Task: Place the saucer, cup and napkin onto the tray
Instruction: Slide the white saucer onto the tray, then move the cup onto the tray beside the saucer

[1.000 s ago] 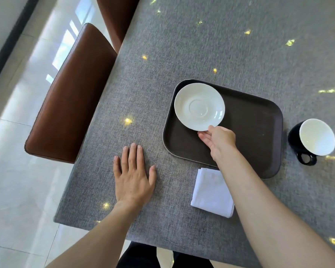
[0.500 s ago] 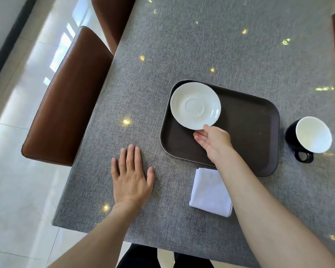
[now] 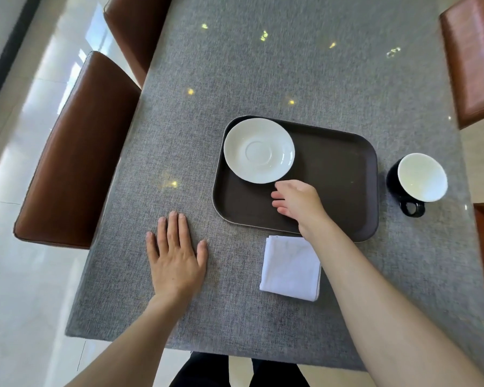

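Observation:
A white saucer (image 3: 259, 150) lies in the far left corner of the dark brown tray (image 3: 336, 174). My right hand (image 3: 298, 201) hovers over the tray just below the saucer, fingers apart and holding nothing. A black cup (image 3: 418, 181) with a white inside stands on the table to the right of the tray, its handle towards me. In front of the tray's near edge, partly under my right forearm, lies a folded white napkin (image 3: 289, 268). My left hand (image 3: 175, 256) rests flat on the table, left of the napkin.
The grey cloth-covered table (image 3: 263, 71) stretches away from me. Two brown leather chairs (image 3: 76, 152) stand along its left side, and another brown chair (image 3: 472, 57) stands on the right. The table's near edge is just below my forearms.
My right hand has let go of the saucer, which now lies on the tray, and has drawn back slightly with fingers spread. The left hand has stayed put.

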